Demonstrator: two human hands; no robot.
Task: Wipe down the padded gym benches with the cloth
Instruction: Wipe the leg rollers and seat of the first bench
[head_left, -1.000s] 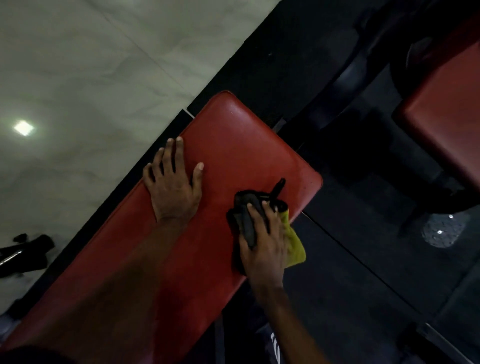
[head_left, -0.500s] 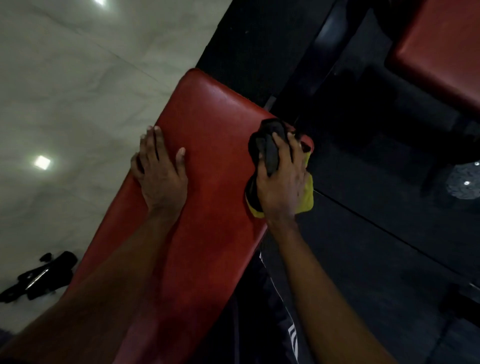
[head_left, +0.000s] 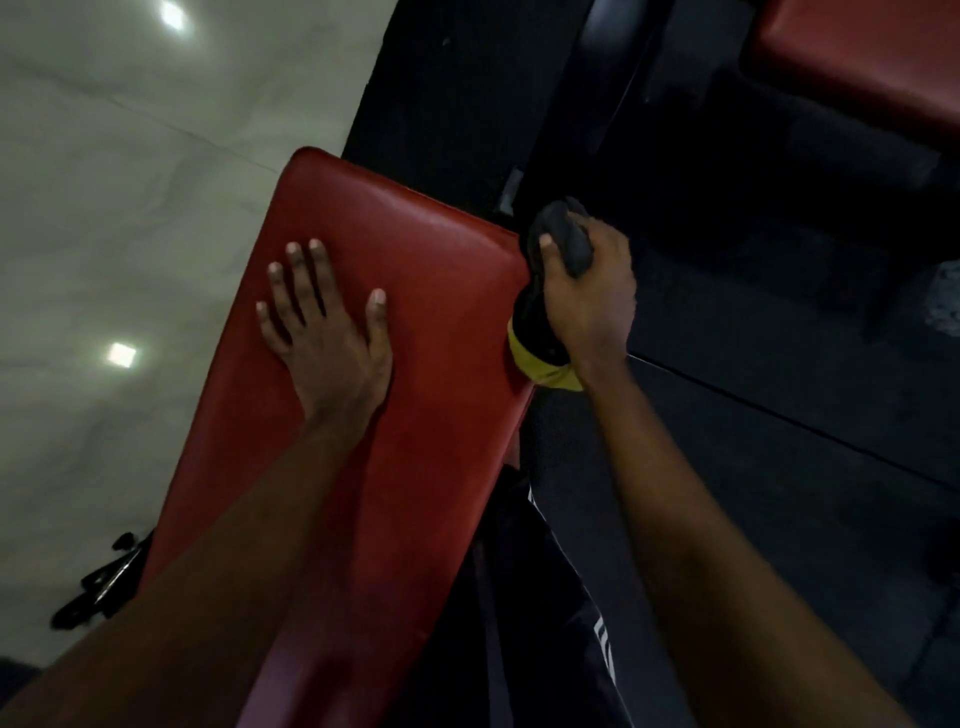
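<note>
Red padded gym bench (head_left: 415, 249): runs diagonally from the lower left to its far end at centre frame.

Left hand (head_left: 327, 338): flat on the pad near the far end, palm down, fingers spread.

Right hand (head_left: 592, 296): at the bench's far right corner, fingers curled round a bunched cloth (head_left: 563, 236). The cloth is black with a yellow side. It touches the pad's right edge at that corner, and the yellow part shows beside the wrist.

Second red bench (head_left: 857, 57): top right, well apart, over dark floor matting (head_left: 779, 415).

Pale tiled floor (head_left: 130, 182): left, bearing a black object (head_left: 98, 587), type not discernible.
</note>
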